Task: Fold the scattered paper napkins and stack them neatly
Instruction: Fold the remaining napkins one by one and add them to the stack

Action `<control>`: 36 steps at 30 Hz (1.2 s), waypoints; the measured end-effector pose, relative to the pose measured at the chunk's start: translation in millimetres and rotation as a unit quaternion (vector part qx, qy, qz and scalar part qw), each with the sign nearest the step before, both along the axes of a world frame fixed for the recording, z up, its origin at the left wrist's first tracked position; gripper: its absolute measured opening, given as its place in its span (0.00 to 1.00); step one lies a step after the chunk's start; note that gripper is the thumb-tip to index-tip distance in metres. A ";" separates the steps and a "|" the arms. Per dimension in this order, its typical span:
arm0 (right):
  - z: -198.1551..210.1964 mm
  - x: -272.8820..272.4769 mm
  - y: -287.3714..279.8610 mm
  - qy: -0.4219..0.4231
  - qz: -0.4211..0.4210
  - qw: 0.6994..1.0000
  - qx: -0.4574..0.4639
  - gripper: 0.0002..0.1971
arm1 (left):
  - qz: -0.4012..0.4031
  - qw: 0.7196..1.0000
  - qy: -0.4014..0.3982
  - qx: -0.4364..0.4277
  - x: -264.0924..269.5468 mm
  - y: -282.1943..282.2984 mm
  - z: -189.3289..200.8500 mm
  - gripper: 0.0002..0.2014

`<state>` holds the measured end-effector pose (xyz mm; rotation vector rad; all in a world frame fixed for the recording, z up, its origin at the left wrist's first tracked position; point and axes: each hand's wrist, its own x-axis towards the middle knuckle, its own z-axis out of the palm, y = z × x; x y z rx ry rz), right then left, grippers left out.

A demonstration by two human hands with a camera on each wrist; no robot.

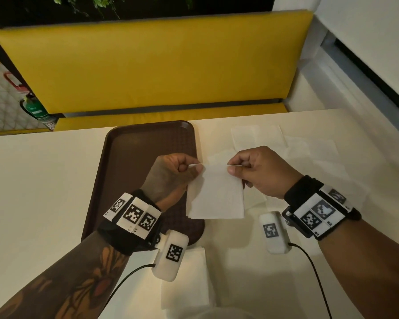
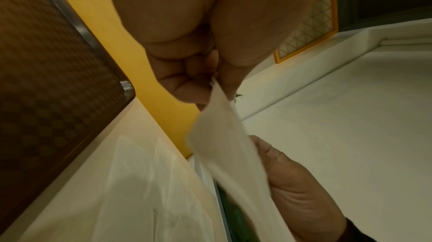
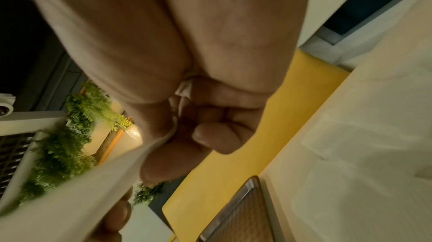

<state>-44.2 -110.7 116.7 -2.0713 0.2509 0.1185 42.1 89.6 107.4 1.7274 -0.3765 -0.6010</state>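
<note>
From the head camera, a white napkin [image 1: 217,192] hangs in mid-frame, held up off the table [image 1: 44,192]. The left hand [image 1: 171,173] pinches its upper left corner between thumb and forefinger, the other fingers curled in. The right hand [image 1: 260,171] pinches the upper right corner the same way. The napkin's left edge hangs in front of the brown tray [image 1: 129,162], which lies on the table at centre left. More napkins [image 1: 286,143] lie flat and overlapping on the table in the upper right part of the tabletop, behind the right hand, and another napkin [image 1: 184,282] lies at lower centre, near the bottom edge. A yellow bench [image 1: 148,65] fills the upper half.

The left wrist camera shows the left hand [image 2: 187,72] at top centre, fingers closed on the napkin [image 2: 222,144], which runs down toward the lower right, where the right hand [image 2: 294,187] shows behind it. The tray [image 2: 46,79] fills the left side, and flat napkins [image 2: 140,190] lie at lower centre.

The right wrist camera shows the right hand [image 3: 187,98] filling the top and centre, thumb and fingers clamped on the napkin [image 3: 81,199], which stretches blurred toward the lower left. A corner of the tray [image 3: 245,218] sits at the bottom, and green plants [image 3: 70,135] at left.
</note>
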 end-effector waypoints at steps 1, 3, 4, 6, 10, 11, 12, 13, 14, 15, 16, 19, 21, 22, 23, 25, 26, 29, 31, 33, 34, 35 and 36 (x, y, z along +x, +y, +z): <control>-0.7 -0.8 3.9 0.005 0.004 1.000 0.001 0.07 | -0.004 1.000 0.021 -0.004 -0.5 5.9 -1.1 0.02; -5.5 -2.4 13.8 0.022 0.012 1.000 0.008 0.07 | -0.022 0.998 0.062 0.005 -2.2 21.2 -6.8 0.06; -9.5 -3.6 19.3 0.037 0.020 0.999 0.014 0.06 | -0.032 0.997 0.067 0.029 -3.5 30.9 -12.4 0.08; -20.4 -8.5 31.6 0.075 0.051 0.995 0.029 0.04 | -0.036 0.993 0.069 0.089 -9.6 51.0 -25.6 0.10; -49.5 -23.2 65.5 0.136 0.120 0.984 0.003 0.04 | -0.037 0.978 0.077 0.188 -35.3 86.9 -52.9 0.09; -57.2 -27.5 74.6 0.146 0.129 0.981 -0.006 0.05 | -0.042 0.973 0.066 0.217 -42.7 94.0 -59.6 0.10; -65.1 -31.5 82.7 0.156 0.135 0.978 -0.014 0.06 | -0.045 0.967 0.049 0.247 -50.6 99.5 -65.7 0.11; -72.8 -35.7 90.0 0.162 0.138 0.977 -0.025 0.07 | -0.045 0.959 0.029 0.278 -58.6 104.0 -71.4 0.12; -80.1 -39.6 96.2 0.164 0.138 0.976 -0.040 0.07 | -0.043 0.951 0.010 0.305 -66.7 107.6 -76.2 0.14; -86.5 -43.1 101.1 0.160 0.137 0.976 -0.057 0.08 | -0.038 0.945 -0.008 0.324 -74.0 109.6 -80.2 0.15; -92.1 -46.6 105.3 0.155 0.133 0.976 -0.070 0.08 | -0.031 0.942 -0.020 0.335 -81.0 111.5 -84.5 0.15; -104.8 -55.8 116.0 0.144 0.109 0.979 -0.095 0.08 | -0.003 0.941 -0.039 0.337 -97.6 113.5 -95.6 0.16; -111.5 -60.3 121.1 0.141 0.093 0.978 -0.119 0.07 | 0.006 0.935 -0.062 0.349 -102.4 112.7 -100.6 0.16; -113.4 -62.6 123.2 0.139 0.088 0.977 -0.139 0.08 | 0.003 0.930 -0.075 0.361 -104.9 111.5 -101.5 0.15; -114.4 -65.0 124.9 0.131 0.088 0.974 -0.166 0.10 | -0.005 0.921 -0.093 0.377 -108.1 111.2 -101.5 0.16; -112.0 -70.6 127.5 0.085 0.111 0.962 -0.235 0.12 | -0.023 0.900 -0.156 0.407 -116.0 111.3 -100.1 0.16; -109.5 -73.6 128.6 0.049 0.135 0.955 -0.261 0.12 | -0.034 0.888 -0.196 0.414 -120.1 111.9 -99.1 0.15; -106.0 -79.8 131.1 -0.017 0.227 0.934 -0.275 0.11 | -0.076 0.876 -0.278 0.388 -126.2 112.6 -95.9 0.10; -109.3 -81.4 133.0 -0.009 0.272 0.921 -0.279 0.11 | -0.140 0.861 -0.290 0.393 -127.7 111.6 -96.4 0.11; -113.9 -82.2 135.2 0.014 0.290 0.914 -0.283 0.11 | -0.192 0.837 -0.296 0.418 -128.3 110.0 -96.2 0.14; -114.5 -82.0 135.9 0.024 0.290 0.914 -0.283 0.11 | -0.202 0.829 -0.296 0.430 -128.0 108.1 -95.4 0.15; -114.1 -81.4 136.1 0.031 0.287 0.916 -0.278 0.12 | -0.206 0.824 -0.295 0.438 -127.1 106.1 -95.4 0.15; -113.6 -80.3 135.3 0.037 0.280 0.920 -0.270 0.13 | -0.203 0.824 -0.294 0.440 -126.4 104.5 -94.3 0.15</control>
